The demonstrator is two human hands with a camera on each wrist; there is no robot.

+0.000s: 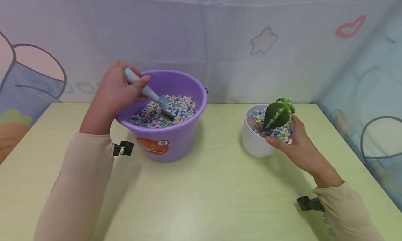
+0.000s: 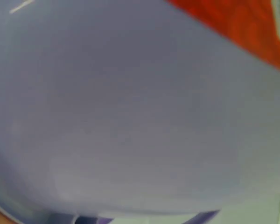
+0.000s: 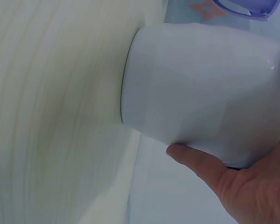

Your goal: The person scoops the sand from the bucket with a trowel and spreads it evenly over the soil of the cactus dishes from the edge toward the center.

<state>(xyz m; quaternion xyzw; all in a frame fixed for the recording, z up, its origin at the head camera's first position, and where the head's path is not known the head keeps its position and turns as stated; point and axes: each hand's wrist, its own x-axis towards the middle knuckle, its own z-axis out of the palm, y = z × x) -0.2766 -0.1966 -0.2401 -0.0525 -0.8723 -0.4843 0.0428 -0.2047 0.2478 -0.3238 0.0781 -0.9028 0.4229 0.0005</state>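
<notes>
My left hand (image 1: 117,89) grips the pale blue handle of a small trowel (image 1: 164,104) over the purple bucket (image 1: 182,139). The trowel's blade slants down into small multicoloured pebbles (image 1: 183,110) inside. In the left wrist view the bucket's wall (image 2: 130,116) fills nearly everything, so hand and trowel are hidden there. On the right, a white pot (image 1: 255,143) stands on the table, and my right hand (image 1: 296,148) holds it at its right side, thumb in front. A green cactus (image 1: 277,115) leans to the right in the pot, with similar pebbles around it.
The light wooden table (image 1: 213,185) carries bucket and pot, with a gap between them. Behind it hangs a pale printed curtain (image 1: 220,38), close to the table's far edge. An orange label (image 1: 152,146) is on the bucket's front.
</notes>
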